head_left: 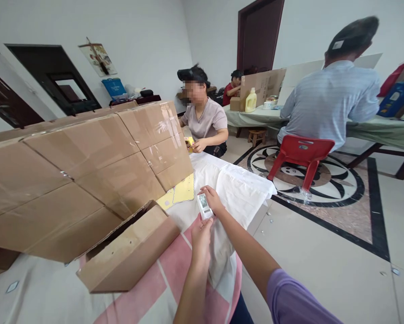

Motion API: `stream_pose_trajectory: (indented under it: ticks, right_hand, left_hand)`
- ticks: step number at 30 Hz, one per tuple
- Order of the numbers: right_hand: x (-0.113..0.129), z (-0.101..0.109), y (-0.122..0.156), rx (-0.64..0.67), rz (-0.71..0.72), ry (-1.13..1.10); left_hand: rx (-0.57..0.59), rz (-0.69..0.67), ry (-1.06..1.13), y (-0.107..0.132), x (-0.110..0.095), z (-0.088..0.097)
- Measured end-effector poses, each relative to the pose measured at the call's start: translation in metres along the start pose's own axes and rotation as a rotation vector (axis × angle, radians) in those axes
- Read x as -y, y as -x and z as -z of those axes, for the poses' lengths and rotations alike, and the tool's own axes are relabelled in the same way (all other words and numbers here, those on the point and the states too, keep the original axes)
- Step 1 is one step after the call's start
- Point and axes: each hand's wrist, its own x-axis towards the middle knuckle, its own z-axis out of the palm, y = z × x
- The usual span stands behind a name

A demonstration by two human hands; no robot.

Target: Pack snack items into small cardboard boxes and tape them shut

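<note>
Both my hands hold a small white device with a screen [204, 206] above the cloth-covered table [235, 189]. My right hand [213, 198] grips its upper end with closed fingers. My left hand [201, 234] pinches its lower end from below. Two yellow cards [180, 191] lie on the cloth just beyond the device. A small open cardboard box [131, 252] lies on its side to the left of my hands.
A wall of taped cardboard boxes [83, 166] fills the left side of the table. A person in a beige shirt [205, 121] sits at the far end, handling something yellow. Another person sits on a red chair [299, 157] at a green-covered table [374, 126].
</note>
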Motion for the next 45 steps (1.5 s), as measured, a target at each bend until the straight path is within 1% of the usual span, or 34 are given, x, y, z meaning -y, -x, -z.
stream_pose_trajectory:
  ticks: [4, 12, 16, 20, 24, 30, 33, 39, 42, 45]
  right_hand:
    - [0.001, 0.0, 0.0, -0.002, -0.008, 0.014]
    - [0.006, 0.0, 0.003, 0.0, -0.025, 0.02]
    - [0.009, 0.001, 0.004, 0.003, -0.02, 0.031]
    - [0.01, 0.001, 0.005, 0.005, -0.022, 0.031]
    - [0.009, 0.0, 0.005, 0.005, -0.024, 0.023]
    - [0.005, 0.0, 0.002, 0.003, -0.024, 0.023]
    - [0.005, 0.001, 0.002, 0.002, -0.016, 0.025]
    - [0.011, -0.001, 0.006, 0.0, -0.01, 0.013]
    - [0.016, -0.001, 0.008, -0.01, 0.003, 0.002]
    - [0.027, 0.002, 0.012, -0.048, 0.036, 0.011]
  left_hand:
    - [-0.006, 0.008, 0.008, -0.001, -0.004, 0.001]
    - [-0.041, -0.01, 0.012, -0.002, -0.01, -0.008]
    - [-0.043, -0.004, -0.007, 0.0, -0.011, -0.008]
    - [-0.037, -0.019, -0.066, 0.003, -0.009, -0.005]
    - [-0.046, -0.033, -0.138, 0.001, -0.001, -0.002]
    - [-0.114, -0.135, -0.289, -0.012, 0.017, 0.005]
    - [-0.128, -0.159, -0.322, -0.02, 0.022, 0.008]
    - [-0.105, -0.193, -0.349, -0.024, 0.025, 0.012]
    - [-0.082, -0.234, -0.338, -0.019, 0.023, 0.017]
    - [-0.076, -0.284, -0.301, -0.008, 0.014, 0.027]
